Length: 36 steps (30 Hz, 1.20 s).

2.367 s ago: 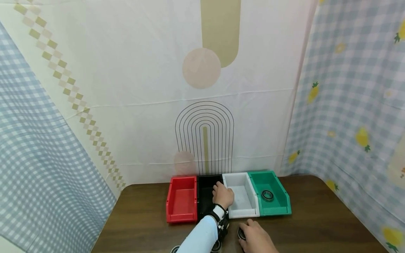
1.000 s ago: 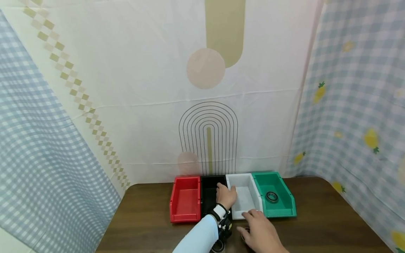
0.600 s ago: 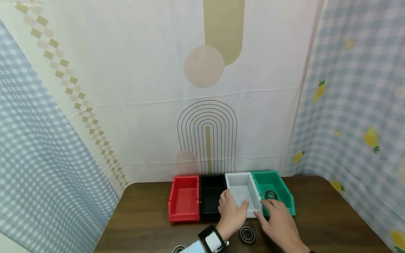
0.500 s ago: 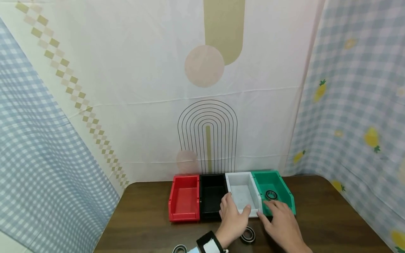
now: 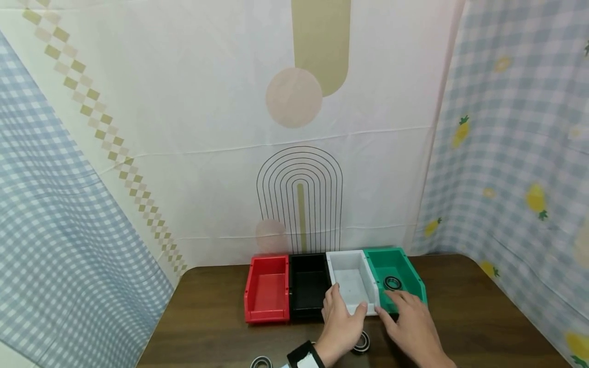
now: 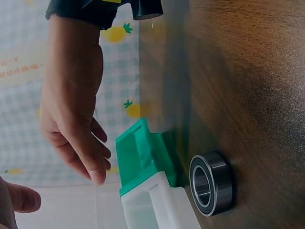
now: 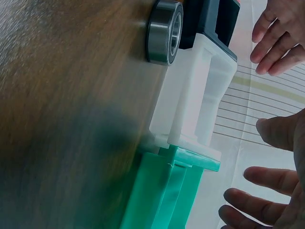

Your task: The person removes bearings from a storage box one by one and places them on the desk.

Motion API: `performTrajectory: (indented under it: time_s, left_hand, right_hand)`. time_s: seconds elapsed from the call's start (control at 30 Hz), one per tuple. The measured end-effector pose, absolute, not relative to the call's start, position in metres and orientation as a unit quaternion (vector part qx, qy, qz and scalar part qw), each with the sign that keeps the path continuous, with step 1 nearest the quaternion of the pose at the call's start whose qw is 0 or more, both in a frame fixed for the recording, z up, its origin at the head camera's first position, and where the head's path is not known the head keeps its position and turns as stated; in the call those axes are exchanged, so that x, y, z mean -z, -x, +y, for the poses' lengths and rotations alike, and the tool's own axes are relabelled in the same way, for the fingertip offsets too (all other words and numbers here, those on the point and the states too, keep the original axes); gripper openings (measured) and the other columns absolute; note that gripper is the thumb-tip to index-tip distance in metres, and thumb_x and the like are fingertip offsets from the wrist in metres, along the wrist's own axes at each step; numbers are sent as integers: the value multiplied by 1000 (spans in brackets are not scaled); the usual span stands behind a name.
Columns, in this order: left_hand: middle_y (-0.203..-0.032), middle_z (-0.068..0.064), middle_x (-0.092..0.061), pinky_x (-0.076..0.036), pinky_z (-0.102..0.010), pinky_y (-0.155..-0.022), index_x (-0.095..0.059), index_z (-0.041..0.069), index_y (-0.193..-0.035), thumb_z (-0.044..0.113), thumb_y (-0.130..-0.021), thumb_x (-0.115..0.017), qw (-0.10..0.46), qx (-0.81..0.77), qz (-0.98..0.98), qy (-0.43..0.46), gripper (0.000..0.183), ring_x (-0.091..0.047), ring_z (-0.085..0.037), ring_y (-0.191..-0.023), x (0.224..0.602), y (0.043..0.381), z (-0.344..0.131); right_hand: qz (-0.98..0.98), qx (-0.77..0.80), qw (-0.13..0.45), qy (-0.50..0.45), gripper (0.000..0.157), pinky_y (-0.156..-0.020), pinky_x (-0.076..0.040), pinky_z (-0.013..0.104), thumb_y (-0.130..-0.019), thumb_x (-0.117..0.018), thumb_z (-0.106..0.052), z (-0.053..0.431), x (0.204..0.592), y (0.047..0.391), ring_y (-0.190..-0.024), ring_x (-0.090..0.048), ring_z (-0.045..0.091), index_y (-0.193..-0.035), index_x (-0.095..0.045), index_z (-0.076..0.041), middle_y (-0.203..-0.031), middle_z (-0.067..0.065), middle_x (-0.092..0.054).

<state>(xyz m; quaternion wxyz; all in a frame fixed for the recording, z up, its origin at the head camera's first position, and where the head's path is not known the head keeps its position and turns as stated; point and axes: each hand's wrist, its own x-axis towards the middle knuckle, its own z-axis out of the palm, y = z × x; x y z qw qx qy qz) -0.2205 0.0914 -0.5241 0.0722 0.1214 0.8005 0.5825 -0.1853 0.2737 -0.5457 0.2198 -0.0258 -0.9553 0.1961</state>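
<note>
My left hand (image 5: 341, 327) hovers by the front of the white bin (image 5: 353, 286), fingers extended and holding nothing. My right hand (image 5: 413, 327) is spread at the front of the green bin (image 5: 414, 278), also holding nothing. On the table between the hands lies a ball bearing (image 5: 363, 341), partly covered by the left hand in the head view. The left wrist view shows this bearing (image 6: 214, 183) flat, its steel side exposed. Another bearing (image 5: 392, 283) sits inside the green bin. A further bearing (image 5: 261, 362) lies near the bottom edge, left of the left wrist.
A red bin (image 5: 267, 291) and a black bin (image 5: 309, 286) stand left of the white one, all side by side at the back of the brown wooden table (image 5: 207, 317). Patterned cloths (image 5: 221, 194) hang behind and at both sides.
The left hand has drawn back from over the black bin to the white bin's front. The right hand has let go of the bearing and moved right, toward the green bin.
</note>
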Motion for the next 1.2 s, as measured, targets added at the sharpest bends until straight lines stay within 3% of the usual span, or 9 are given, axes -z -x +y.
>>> performTrajectory:
  time_s: [0.5,0.8,0.93,1.2]
  left_hand:
    - [-168,-27,-26,-27,-75,-121,-21,-5,-165,44,-102,-66,86,-588,795,-122,92,-27,-50,-155,523,221,95]
    - [-170,-26,-23,-28,-75,-121,-21,-4,-166,39,-104,-64,92,-590,790,-139,87,-23,-51,-157,520,225,120]
    - [-165,-24,-30,-32,-70,-120,-24,-5,-164,39,-104,-65,70,-572,804,-144,85,-30,-47,-153,524,234,142]
    - [-158,-32,-36,-29,-64,-123,-26,-15,-160,34,-104,-65,15,-510,848,-140,84,-34,-47,-149,532,266,184]
  right_hand:
    - [-954,-195,225,25,48,-101,-48,73,-92,-85,-32,279,545,184,-122,-66,48,-128,-75,-3,-128,22,-74]
    - [-950,-204,234,25,47,-100,-48,74,-96,-80,-32,284,541,181,-125,-64,49,-131,-73,-1,-129,23,-73]
    - [-950,-203,235,28,45,-97,-48,74,-96,-79,-27,287,538,178,-122,-65,51,-131,-73,1,-128,26,-72]
    - [-951,-196,238,28,41,-91,-51,72,-95,-79,-22,287,539,175,-114,-68,51,-128,-74,3,-124,27,-73]
